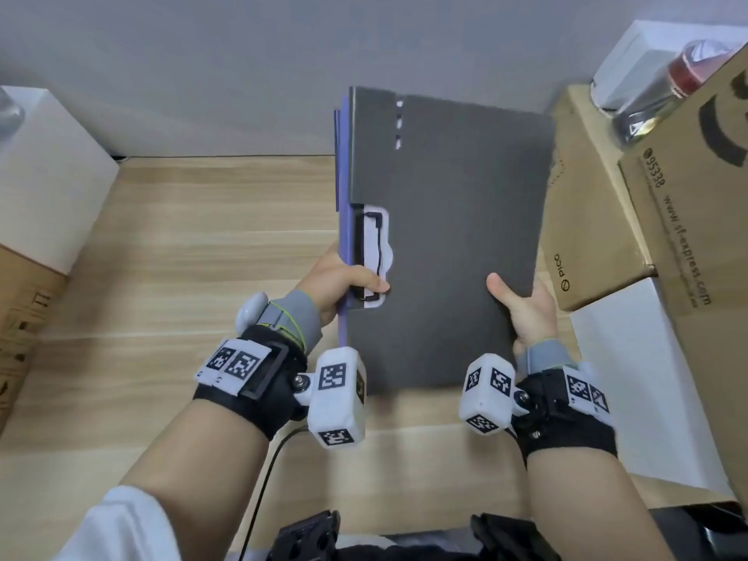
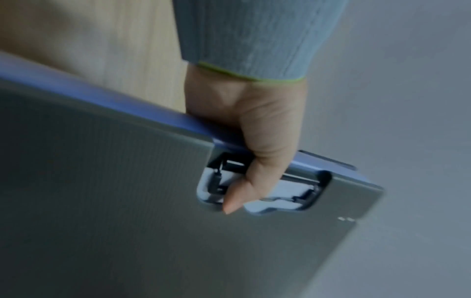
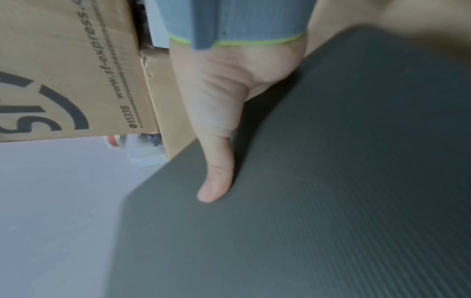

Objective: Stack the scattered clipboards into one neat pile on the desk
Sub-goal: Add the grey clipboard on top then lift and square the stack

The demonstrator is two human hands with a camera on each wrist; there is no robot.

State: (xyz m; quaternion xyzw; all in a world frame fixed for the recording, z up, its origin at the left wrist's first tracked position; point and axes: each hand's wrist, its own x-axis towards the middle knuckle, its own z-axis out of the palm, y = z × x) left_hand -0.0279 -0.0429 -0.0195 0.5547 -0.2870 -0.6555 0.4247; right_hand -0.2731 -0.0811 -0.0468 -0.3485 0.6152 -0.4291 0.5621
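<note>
I hold a pile of clipboards above the wooden desk (image 1: pixel 182 244) with both hands. The top one is a dark grey clipboard (image 1: pixel 445 236) with a white clip (image 1: pixel 378 253) on its left edge. Under it lies a purple clipboard (image 1: pixel 343 164), only its left edge showing. My left hand (image 1: pixel 344 277) grips the pile's left edge, thumb on the clip (image 2: pixel 280 193). My right hand (image 1: pixel 522 305) grips the right edge, thumb flat on the grey clipboard (image 3: pixel 331 201). The fingers under the pile are hidden. The grey clipboard (image 2: pixel 127 201) fills the left wrist view.
Cardboard boxes (image 1: pixel 688 204) and a white box (image 1: pixel 631 62) crowd the desk's right side, close to the pile's right edge. A white box (image 1: pixel 44 176) and another cardboard box (image 1: pixel 20 317) stand at the left. A grey wall (image 1: pixel 202 66) runs behind the desk.
</note>
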